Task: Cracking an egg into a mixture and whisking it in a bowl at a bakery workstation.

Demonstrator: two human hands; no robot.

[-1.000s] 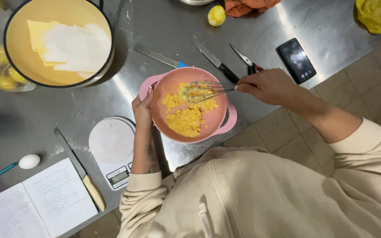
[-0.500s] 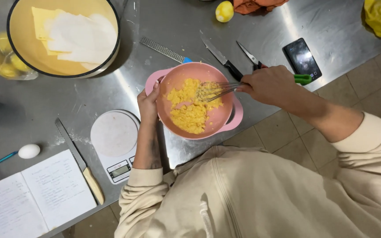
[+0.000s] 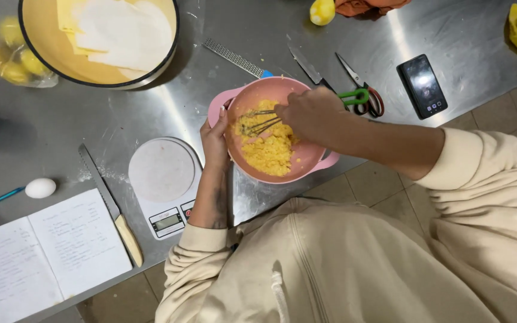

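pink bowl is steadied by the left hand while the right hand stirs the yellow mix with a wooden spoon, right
Not quite. The head view shows the right hand stirring with a metal whisk, not a wooden spoon. The rest stands: the left hand steadies the pink bowl holding the yellow mix.
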